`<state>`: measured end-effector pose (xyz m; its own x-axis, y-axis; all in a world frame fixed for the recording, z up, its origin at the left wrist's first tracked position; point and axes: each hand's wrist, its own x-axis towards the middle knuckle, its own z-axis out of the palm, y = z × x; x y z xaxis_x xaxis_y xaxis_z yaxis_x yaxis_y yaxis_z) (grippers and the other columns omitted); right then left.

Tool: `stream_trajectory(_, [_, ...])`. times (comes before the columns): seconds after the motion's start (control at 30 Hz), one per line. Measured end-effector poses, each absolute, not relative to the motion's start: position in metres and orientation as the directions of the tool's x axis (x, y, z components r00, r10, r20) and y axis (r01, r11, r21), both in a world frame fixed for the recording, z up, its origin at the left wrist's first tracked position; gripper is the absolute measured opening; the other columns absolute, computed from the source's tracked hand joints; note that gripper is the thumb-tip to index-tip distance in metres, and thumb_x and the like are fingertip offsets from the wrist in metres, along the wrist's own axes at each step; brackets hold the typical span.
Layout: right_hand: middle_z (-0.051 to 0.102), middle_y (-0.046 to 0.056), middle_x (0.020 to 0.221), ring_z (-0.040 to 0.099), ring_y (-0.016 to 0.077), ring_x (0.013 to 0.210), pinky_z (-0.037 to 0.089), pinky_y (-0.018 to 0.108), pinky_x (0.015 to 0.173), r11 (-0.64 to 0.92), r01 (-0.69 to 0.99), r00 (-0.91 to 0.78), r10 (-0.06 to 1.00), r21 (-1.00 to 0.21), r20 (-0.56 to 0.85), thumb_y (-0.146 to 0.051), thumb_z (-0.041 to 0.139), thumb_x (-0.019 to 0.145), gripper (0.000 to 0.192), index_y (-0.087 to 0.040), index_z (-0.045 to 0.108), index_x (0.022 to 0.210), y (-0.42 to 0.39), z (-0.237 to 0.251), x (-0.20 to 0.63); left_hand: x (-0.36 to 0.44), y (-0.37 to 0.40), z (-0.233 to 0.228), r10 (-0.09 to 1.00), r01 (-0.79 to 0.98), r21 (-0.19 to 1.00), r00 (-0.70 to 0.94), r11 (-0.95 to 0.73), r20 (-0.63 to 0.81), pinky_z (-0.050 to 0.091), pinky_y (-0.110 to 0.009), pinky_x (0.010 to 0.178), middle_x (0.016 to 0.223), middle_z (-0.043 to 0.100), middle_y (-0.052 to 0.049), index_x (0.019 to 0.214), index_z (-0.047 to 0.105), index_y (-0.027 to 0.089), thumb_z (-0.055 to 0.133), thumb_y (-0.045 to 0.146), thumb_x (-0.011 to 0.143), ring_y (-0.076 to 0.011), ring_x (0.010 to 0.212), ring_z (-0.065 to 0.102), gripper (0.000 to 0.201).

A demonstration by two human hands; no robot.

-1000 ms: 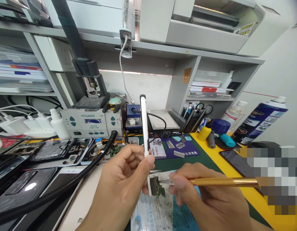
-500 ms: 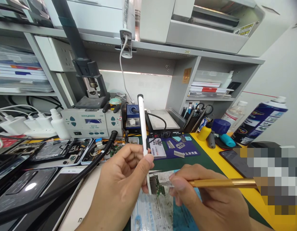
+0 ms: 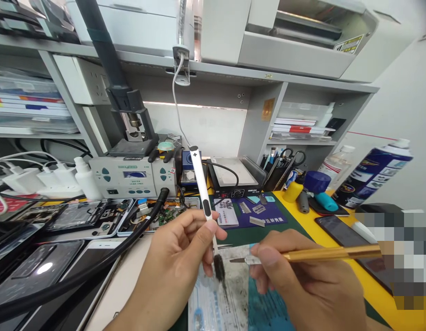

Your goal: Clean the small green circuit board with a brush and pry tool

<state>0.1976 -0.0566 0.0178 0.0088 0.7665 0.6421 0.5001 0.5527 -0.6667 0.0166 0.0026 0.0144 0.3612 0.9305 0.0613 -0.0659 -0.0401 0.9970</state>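
While gripped, brush [image 3: 203,197] overtops left hand [image 3: 178,257].

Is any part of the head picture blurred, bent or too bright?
Head view: a pixelated block masks the lower right, hiding the gold tool's end; shelf edges bow from the wide lens; the left hand and right hand are sharp; no strong glare.

The scene is bright and evenly lit. A light strip [image 3: 195,105] under the far shelf [image 3: 213,73] glows white. Shadows are soft. The edges bend strongly, like fisheye. A pixelated block [image 3: 399,257] covers the right near part.
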Motion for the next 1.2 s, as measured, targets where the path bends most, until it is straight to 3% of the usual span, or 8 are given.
stream_trajectory(0.13, [0.065,-0.004,0.059,0.062,0.0109,0.049,0.049,0.020,0.049,0.555,0.536,-0.058,0.775,-0.636,0.629,-0.021,0.061,0.093,0.018,-0.023,0.065,0.076,-0.0583,0.0170,0.1948,0.0194,0.0021,0.0148,0.915,-0.074,0.997,0.402,0.000,0.030,0.051,-0.023,0.063,0.056,0.055,0.005,0.087,0.069,0.018,0.059,0.044,0.096,-0.0105,0.051,0.053,0.029])
stream_trajectory(0.6, [0.065,-0.006,0.063,0.063,0.0090,0.053,0.048,0.018,0.055,0.577,0.541,-0.045,0.746,-0.612,0.664,-0.024,0.062,0.095,0.013,-0.025,0.066,0.083,-0.0596,0.0109,0.1893,0.0227,0.0006,0.0152,0.922,-0.085,0.996,0.388,0.023,0.012,0.051,-0.021,0.054,0.056,0.056,0.006,0.085,0.068,0.019,0.062,0.041,0.094,-0.0098,0.050,0.054,0.024])
stream_trajectory(0.87, [0.066,-0.005,0.062,0.063,0.0083,0.051,0.046,0.016,0.051,0.594,0.561,-0.151,0.758,-0.576,0.634,-0.021,0.059,0.095,0.016,-0.024,0.065,0.080,-0.0594,0.0122,0.1926,0.0222,0.0009,0.0152,0.920,-0.098,0.995,0.390,0.007,0.032,0.051,-0.022,0.054,0.054,0.056,0.006,0.084,0.068,0.020,0.062,0.041,0.094,-0.0099,0.048,0.054,0.025])
stream_trajectory(1.2, [0.067,-0.006,0.063,0.065,0.0089,0.053,0.048,0.016,0.053,0.572,0.581,-0.084,0.750,-0.579,0.656,-0.024,0.059,0.096,0.018,-0.026,0.066,0.080,-0.0612,0.0103,0.1904,0.0218,0.0005,0.0165,0.920,-0.086,0.996,0.391,0.011,0.023,0.052,-0.020,0.053,0.054,0.056,0.006,0.087,0.069,0.019,0.062,0.040,0.094,-0.0102,0.050,0.055,0.023])
